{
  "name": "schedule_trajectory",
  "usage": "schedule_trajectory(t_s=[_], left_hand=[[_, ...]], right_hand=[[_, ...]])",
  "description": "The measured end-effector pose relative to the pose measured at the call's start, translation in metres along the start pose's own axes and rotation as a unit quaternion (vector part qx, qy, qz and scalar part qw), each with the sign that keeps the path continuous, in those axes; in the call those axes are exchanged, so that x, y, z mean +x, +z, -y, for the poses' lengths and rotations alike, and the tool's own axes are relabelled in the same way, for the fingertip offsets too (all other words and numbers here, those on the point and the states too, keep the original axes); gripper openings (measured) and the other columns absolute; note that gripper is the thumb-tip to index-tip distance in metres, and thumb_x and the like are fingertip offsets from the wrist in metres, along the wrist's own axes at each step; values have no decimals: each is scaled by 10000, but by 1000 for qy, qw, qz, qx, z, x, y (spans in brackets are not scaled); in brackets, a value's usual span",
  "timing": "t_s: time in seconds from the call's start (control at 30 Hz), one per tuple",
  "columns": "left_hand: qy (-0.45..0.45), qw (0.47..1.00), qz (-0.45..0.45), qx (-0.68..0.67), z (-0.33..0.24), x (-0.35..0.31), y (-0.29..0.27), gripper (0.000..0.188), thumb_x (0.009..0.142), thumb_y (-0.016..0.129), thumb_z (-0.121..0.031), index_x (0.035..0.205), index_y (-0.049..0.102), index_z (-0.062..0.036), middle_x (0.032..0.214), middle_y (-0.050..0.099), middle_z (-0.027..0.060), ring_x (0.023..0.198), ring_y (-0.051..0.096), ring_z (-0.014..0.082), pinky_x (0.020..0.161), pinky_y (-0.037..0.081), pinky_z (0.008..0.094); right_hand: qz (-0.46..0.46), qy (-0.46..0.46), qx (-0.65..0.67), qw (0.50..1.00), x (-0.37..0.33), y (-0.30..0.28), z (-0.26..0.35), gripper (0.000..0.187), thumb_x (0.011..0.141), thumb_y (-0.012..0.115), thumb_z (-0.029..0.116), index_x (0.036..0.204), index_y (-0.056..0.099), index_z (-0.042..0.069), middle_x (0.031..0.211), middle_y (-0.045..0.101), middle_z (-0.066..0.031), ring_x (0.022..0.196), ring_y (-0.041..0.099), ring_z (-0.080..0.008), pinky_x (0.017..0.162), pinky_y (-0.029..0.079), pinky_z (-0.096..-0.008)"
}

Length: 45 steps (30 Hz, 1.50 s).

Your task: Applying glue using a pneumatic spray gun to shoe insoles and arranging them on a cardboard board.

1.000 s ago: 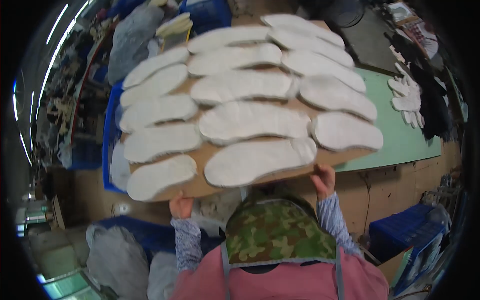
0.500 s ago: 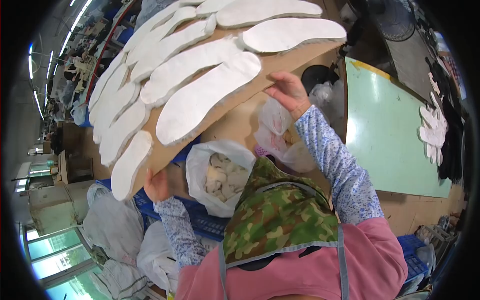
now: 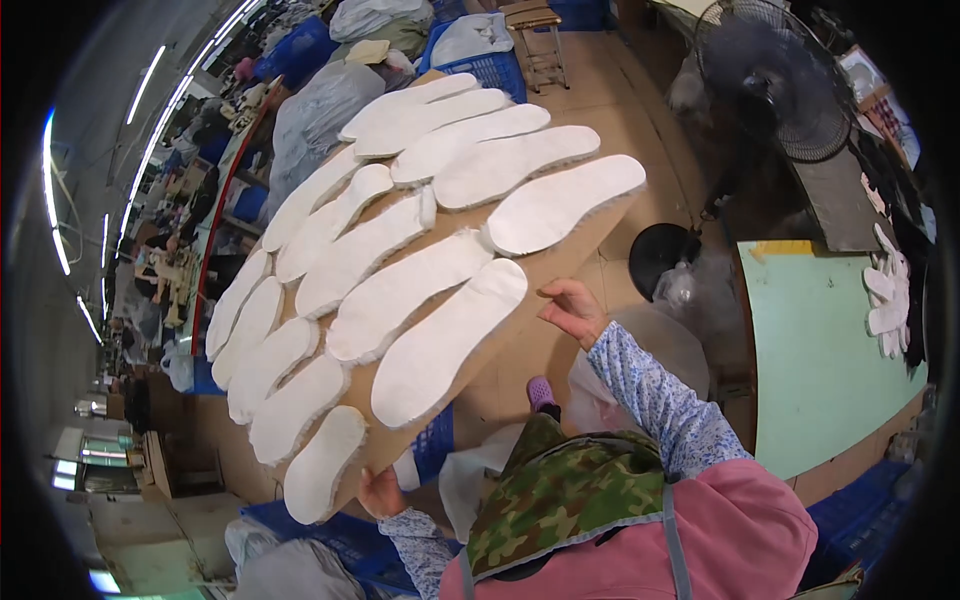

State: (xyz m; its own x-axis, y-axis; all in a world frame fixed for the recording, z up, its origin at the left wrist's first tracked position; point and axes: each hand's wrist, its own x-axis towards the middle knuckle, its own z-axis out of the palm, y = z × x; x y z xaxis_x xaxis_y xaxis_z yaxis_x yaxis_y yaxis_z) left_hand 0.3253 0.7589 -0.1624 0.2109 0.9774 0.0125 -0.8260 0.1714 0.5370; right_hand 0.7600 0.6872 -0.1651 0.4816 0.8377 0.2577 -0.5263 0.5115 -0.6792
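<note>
Both hands are at a brown board (image 3: 572,262), raised and tilted in front of me. On it lie several white insoles (image 3: 450,345) with fuzzy edges, set side by side in slanting rows. My left hand (image 3: 380,492) grips the board's near edge beside a small insole end (image 3: 325,465); part of its fingers is hidden behind the board. At the right edge, my right hand (image 3: 574,310) has its thumb and curled fingers closed at the board's rim.
A pale green tabletop (image 3: 830,350) stands to the right, with white gloves (image 3: 886,290) hanging beyond it. A fan (image 3: 775,80) is at the far right. Blue crates (image 3: 490,70), a stool (image 3: 535,18) and wrapped bundles (image 3: 325,120) stand ahead. A blue crate (image 3: 435,445) sits below the board.
The view has shifted, showing more floor and the stool ahead. The board with its insoles appears lower in the picture, still between both hands. The open white bag below is now mostly hidden.
</note>
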Motion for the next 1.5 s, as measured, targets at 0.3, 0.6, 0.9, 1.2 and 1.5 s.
schedule_trajectory(t_s=[0.3,0.6,0.9,1.2,1.5], left_hand=[[-126,989,-38,-64,23,190,6,596,787,528,20,1343,313,27,1385,351,186,1297,304,317,1087,211,483],[-178,983,-43,19,55,371,50,613,800,537,-24,1357,286,24,1401,326,185,1306,291,319,1090,211,466],[-174,981,-88,14,184,513,79,627,760,555,-50,1336,320,28,1373,371,176,1286,327,313,1086,209,462],[-177,980,-45,81,329,648,86,547,715,578,14,1246,458,-33,1263,486,143,1214,409,314,1034,298,500],[-209,969,-113,72,454,786,95,460,754,569,20,1200,502,-69,1227,518,114,1173,438,287,1027,305,484]], right_hand=[[-177,174,211,945,117,-55,-51,74,753,577,31,824,598,39,858,615,-79,792,600,-233,728,514,-369],[-133,24,20,991,269,-53,-79,268,776,584,-82,1011,540,41,1015,535,-74,840,572,-171,744,501,-315],[-197,188,265,925,453,-189,-98,85,737,561,35,798,618,17,815,635,-106,803,612,-251,761,495,-390],[-240,195,273,911,645,-345,-173,293,701,567,63,987,589,7,974,627,-95,954,585,-263,822,476,-420],[-232,200,218,927,842,-442,-212,217,691,565,83,895,621,36,816,651,-80,655,604,-210,630,486,-333]])
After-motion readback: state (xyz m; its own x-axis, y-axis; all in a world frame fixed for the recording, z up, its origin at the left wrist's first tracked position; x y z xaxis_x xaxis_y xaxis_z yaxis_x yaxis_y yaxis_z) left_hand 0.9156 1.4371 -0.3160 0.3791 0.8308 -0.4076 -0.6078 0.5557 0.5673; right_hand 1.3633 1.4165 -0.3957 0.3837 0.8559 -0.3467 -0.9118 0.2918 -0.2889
